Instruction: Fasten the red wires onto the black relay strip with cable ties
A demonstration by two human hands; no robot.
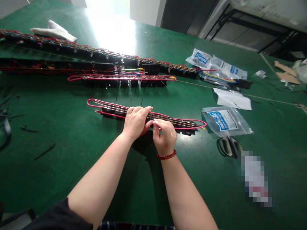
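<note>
One wired strip (177, 122) lies mid-scene on the table (64, 143), nearer than a similar strip (129, 83). Your left hand (135, 123) clasps it across; your right hand (166, 134) has its grip pinched at the near edge, contents indiscernible. Should the left hold slacken, an uneven tug could roll the strip or displace its red cable (205, 124).

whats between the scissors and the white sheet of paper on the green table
In the head view, a clear plastic bag with blue and white print lies between the scissors and the white sheet of paper.
</note>
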